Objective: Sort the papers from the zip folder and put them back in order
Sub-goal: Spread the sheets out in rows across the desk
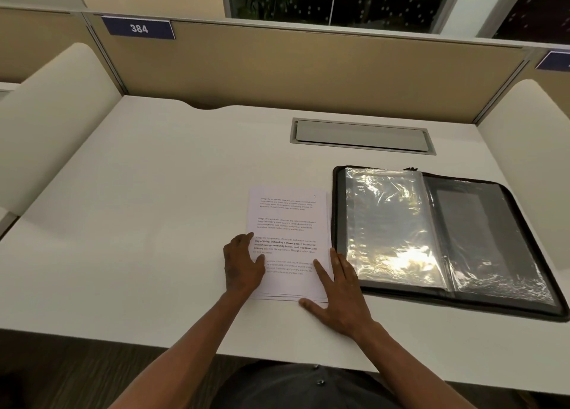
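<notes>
A stack of papers (288, 242) lies at the centre of the frame on the white tabletop (138, 223), just left of the open zip folder (481, 223) with its clear sleeves (388, 223). The left hand (242, 266) rests flat on the stack's lower left edge, its grip spread. The right hand (339, 294) presses the lower right corner, fingers straight and splayed.
</notes>
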`<state>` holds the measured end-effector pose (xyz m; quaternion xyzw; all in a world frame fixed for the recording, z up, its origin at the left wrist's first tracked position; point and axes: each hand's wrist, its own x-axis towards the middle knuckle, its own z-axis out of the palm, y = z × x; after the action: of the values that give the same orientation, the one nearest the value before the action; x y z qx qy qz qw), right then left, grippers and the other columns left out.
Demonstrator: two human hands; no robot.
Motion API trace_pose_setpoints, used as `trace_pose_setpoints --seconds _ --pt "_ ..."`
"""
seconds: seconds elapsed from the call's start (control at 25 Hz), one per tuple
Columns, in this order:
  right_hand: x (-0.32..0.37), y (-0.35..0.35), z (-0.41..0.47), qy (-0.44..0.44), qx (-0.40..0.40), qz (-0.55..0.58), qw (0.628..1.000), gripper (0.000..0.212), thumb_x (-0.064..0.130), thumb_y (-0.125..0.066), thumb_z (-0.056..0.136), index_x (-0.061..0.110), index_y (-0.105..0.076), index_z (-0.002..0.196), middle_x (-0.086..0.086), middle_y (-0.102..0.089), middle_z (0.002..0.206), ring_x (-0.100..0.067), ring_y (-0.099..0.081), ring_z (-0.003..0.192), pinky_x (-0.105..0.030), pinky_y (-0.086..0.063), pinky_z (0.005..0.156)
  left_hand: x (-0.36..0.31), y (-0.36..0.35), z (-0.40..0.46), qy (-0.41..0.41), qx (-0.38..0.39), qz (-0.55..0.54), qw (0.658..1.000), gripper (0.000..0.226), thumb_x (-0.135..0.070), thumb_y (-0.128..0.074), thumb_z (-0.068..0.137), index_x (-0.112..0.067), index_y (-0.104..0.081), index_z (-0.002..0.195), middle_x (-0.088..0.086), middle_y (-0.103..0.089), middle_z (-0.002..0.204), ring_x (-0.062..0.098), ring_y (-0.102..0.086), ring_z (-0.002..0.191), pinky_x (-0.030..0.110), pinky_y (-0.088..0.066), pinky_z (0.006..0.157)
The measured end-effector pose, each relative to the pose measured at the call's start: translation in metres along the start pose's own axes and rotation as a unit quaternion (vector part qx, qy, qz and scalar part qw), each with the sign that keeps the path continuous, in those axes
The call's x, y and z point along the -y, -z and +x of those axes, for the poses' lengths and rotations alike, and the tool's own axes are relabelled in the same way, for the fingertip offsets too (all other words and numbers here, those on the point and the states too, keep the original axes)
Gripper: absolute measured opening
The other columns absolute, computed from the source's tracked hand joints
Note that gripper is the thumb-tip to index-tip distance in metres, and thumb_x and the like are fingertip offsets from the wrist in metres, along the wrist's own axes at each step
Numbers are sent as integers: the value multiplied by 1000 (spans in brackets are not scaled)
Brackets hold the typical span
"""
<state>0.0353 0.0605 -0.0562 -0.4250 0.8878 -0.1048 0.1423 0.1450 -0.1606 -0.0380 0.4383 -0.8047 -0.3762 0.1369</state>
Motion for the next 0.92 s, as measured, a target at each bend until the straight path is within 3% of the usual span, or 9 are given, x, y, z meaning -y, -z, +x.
trace_pose_setpoints --seconds 0.2,0.4,0.6,0.92 --pt "10 16 8 -24 -43 39 998 102 89 -39 80 33 -9 160 -2 5 169 -21 0 155 -37 -5 123 -1 6 4 -18 2 14 1000 61 -20 -71 87 -11 -49 143 9 -46 144 27 -37 134 35 -35 108" --pt "16 45 39 -41 -98 71 992 93 79 -38 87 22 -24 159 -12 -18 166 -30 -21 152 -43 -21 121 -2 18 15 -49 -1 30 998 59 -23 -71 87 -11 -50 141 9 -47 145 27 -36 135 37 -34 109" --pt "10 65 64 -28 -112 66 991 86 64 -51 94 18 -20 160 -13 -18 166 -29 -17 153 -42 -19 122 -9 23 24 -53 -32 39 997 59 -23 -71 87 -12 -51 140 9 -48 143 28 -35 135 41 -36 108" --pt "11 54 80 -30 -18 46 998 92 64 -55 91 18 -15 160 -12 -14 166 -30 -15 152 -44 -21 121 -15 4 30 35 2 83 996 67 -35 -75 84 -13 -48 141 11 -59 128 30 -52 122 41 -44 102"
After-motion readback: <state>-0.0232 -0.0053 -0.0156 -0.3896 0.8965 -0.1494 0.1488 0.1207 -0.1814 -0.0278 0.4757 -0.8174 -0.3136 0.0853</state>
